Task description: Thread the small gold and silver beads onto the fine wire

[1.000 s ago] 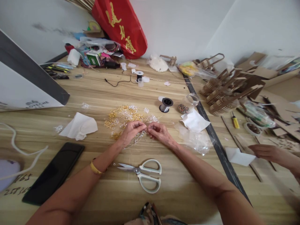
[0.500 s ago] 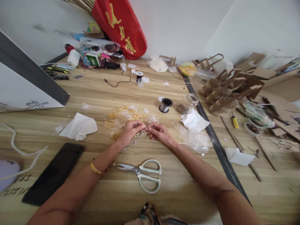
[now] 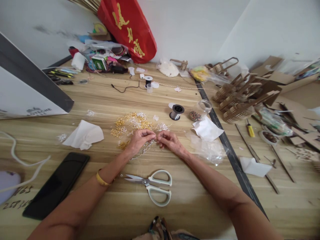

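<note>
My left hand (image 3: 138, 141) is closed in a pinch on one end of a thin silver chain (image 3: 143, 152), which hangs down past its fingers to the table. Fingertip to fingertip with it, my right hand (image 3: 171, 140) is also pinched closed at the chain's end; the tiny part between the fingers is too small to make out. Just beyond both hands lie gold beads and findings (image 3: 146, 124), with small silver pins (image 3: 162, 127) beside them. Scissors with white handles (image 3: 160, 188) rest on the table nearer to me, blades slightly apart.
A wire spool (image 3: 176, 112) and a glass jar of small beads (image 3: 200, 111) stand behind my right hand. White paper (image 3: 83, 135) and a black phone (image 3: 57, 185) lie at the left. Small woven baskets (image 3: 237, 100) sit at the right, a red bag (image 3: 127, 30) at the back.
Almost nothing differs. My fingertips have shifted very slightly against each other, with the chain still hanging below them.
</note>
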Demonstrator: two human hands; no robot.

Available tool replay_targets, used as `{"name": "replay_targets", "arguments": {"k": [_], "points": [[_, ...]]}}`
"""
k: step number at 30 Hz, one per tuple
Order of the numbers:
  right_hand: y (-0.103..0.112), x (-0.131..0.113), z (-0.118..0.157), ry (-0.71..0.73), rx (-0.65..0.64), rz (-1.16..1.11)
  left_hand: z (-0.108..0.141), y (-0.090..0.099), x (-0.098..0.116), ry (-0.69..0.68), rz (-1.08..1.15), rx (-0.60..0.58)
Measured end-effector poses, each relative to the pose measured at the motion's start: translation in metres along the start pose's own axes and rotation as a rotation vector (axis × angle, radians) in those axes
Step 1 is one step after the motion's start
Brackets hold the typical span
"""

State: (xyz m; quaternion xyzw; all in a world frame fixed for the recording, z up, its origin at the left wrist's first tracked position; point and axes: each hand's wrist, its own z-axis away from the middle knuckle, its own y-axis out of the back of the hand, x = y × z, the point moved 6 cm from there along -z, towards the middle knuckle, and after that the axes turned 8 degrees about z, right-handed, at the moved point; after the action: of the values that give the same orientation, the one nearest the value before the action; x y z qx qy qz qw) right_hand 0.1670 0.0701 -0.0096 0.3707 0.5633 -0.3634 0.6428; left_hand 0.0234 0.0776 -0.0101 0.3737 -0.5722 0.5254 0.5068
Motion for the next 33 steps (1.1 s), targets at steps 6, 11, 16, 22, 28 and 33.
{"name": "replay_targets", "arguments": {"k": [6, 11, 16, 22, 28, 33], "points": [[-0.001, -0.001, 0.000, 0.001, -0.009, 0.034, 0.000, 0.000, 0.000, -0.004, -0.037, -0.003], [0.000, -0.001, 0.000, 0.001, -0.010, 0.057, 0.001, -0.002, 0.001, -0.007, -0.072, -0.043], [0.000, -0.004, 0.001, 0.009, -0.012, 0.090, 0.003, -0.005, 0.005, 0.010, -0.094, -0.052], [-0.002, -0.008, 0.001, 0.018, -0.030, 0.110, 0.003, -0.007, 0.006, 0.001, -0.137, -0.067], [-0.002, -0.006, 0.001, 0.000, -0.036, 0.103, 0.005, -0.011, 0.008, -0.040, -0.147, -0.117], [-0.001, -0.006, 0.001, -0.002, -0.010, 0.084, 0.003, -0.009, 0.009, -0.045, -0.121, -0.121]]}}
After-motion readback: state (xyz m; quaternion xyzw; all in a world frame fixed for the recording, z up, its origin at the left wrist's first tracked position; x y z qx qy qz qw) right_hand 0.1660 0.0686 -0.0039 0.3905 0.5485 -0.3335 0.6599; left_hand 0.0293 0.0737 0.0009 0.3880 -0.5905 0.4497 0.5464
